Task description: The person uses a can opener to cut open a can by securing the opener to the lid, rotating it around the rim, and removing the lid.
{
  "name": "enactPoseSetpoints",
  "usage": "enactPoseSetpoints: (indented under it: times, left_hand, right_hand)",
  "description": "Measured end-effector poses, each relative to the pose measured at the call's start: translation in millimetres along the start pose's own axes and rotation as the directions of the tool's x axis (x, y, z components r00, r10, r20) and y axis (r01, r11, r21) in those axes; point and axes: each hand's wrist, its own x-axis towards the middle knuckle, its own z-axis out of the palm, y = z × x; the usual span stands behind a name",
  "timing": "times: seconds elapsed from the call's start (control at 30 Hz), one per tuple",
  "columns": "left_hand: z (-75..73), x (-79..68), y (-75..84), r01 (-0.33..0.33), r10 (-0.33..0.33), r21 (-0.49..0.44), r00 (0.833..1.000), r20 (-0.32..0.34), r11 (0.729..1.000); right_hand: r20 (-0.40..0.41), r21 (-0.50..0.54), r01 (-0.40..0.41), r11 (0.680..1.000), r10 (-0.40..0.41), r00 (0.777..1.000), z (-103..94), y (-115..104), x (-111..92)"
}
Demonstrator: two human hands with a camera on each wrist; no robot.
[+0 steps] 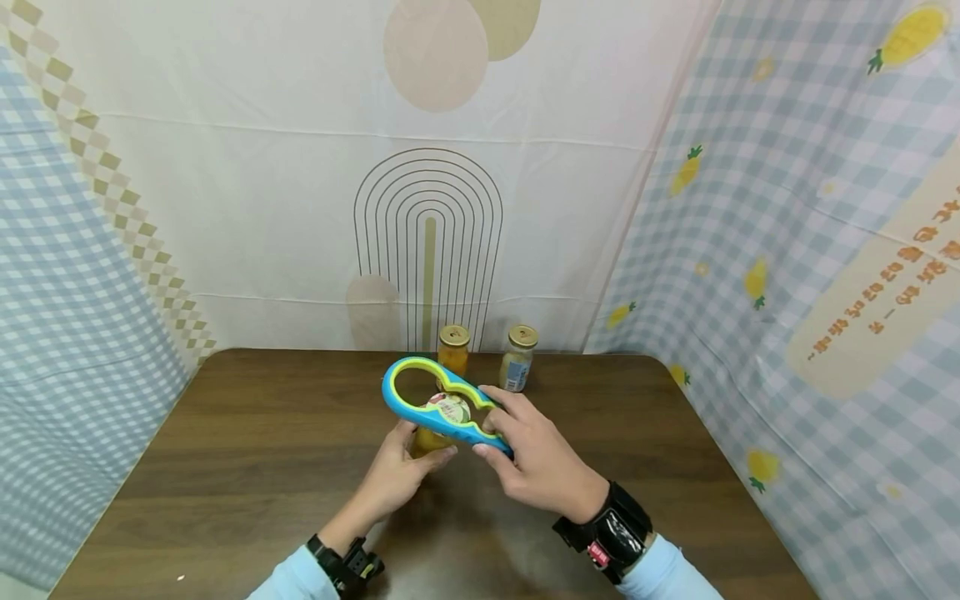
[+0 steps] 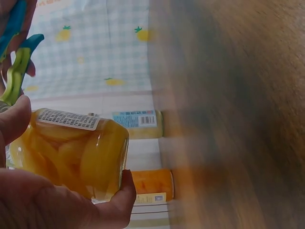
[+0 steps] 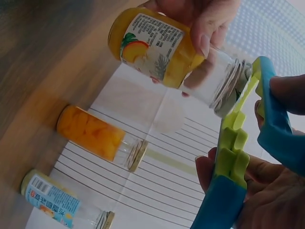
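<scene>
A glass jar of yellow fruit pieces (image 3: 155,47) is gripped by my left hand (image 1: 393,471), whose fingers and thumb wrap round its sides. It stands nearly upright, its base showing apart from the tabletop in the left wrist view. The printed lid (image 1: 452,407) shows through an opening of the blue-and-green jar opener (image 1: 448,426). My right hand (image 1: 543,467) holds the opener at its right end, thumb on one arm and fingers about the other. In the right wrist view the opener's green inner edge (image 3: 231,138) overlaps the lid's rim.
Behind the held jar stand a gold-lidded jar of orange fruit (image 1: 453,354) and, to its right, a pale jar with a blue label (image 1: 516,367). Both are near the back edge of the brown wooden table (image 1: 285,433). Cloth curtains (image 1: 262,217) hang behind and at both sides.
</scene>
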Motion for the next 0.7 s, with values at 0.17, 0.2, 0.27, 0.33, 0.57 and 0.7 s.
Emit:
enactPoseSetpoints:
  times: [0.17,0.2,0.27,0.33,0.57,0.7]
  left_hand:
    - [2.2,0.3,1.9,0.026,-0.026,-0.006,1.000,0.001,1.000]
    - [2.5,0.5,1.9,0.027,-0.027,-0.005,1.000,0.001,1.000]
    - [3.1,1.1,1.4,0.028,-0.028,-0.010,1.000,0.005,1.000]
    - [3.6,1.8,1.1,0.024,-0.024,-0.022,1.000,0.010,0.999]
    - [6.2,2.5,0.8,0.021,-0.021,-0.037,1.000,-0.002,0.999]
    - [7.1,2.3,-0.1,0.024,-0.025,-0.042,1.000,-0.007,0.999]
  right_hand:
    - [0.010,-0.026,0.014,1.000,-0.014,1.000,0.7,-1.2,2.2]
    - [0.011,-0.027,0.016,1.000,-0.015,1.000,0.7,-1.4,2.7]
    - [0.016,-0.026,0.014,1.000,-0.013,1.000,1.2,-1.3,3.9]
    - [0.023,-0.022,0.009,1.000,-0.008,1.000,1.7,-1.4,4.9]
    - [0.052,-0.009,-0.005,1.000,0.006,0.999,3.5,-0.4,4.6]
    - [0.065,-0.010,-0.002,1.000,0.003,0.998,4.5,1.2,4.6]
